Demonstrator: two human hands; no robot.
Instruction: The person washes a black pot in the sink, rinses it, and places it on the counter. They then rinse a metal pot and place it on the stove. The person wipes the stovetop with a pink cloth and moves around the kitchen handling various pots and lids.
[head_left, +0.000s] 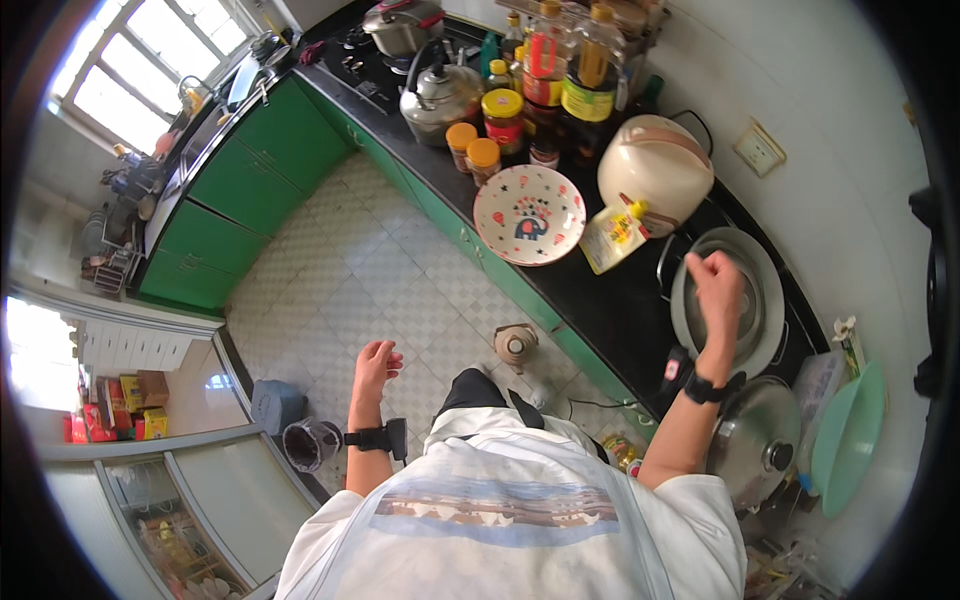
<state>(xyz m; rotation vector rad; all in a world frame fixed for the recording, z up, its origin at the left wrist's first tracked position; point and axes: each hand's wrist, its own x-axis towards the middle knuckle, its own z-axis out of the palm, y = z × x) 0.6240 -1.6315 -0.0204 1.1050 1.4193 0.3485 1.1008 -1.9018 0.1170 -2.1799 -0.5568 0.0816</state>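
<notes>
My right hand is above a grey round basin or pot on the black counter, its fingers curled; whether something small is in them cannot be made out. My left hand hangs over the tiled floor with bent fingers, touching nothing visible. Near the counter's edge sits a patterned bowl with an elephant picture inside. Between the bowl and the basin lies a yellow pouch with a spout cap. A cream rounded appliance, probably a rice cooker, stands behind the pouch.
Oil bottles, jars, a steel kettle and a pot on the stove line the counter. A large metal lid and a green basin are at right. A beige jug-like object and a waste bin stand on the floor.
</notes>
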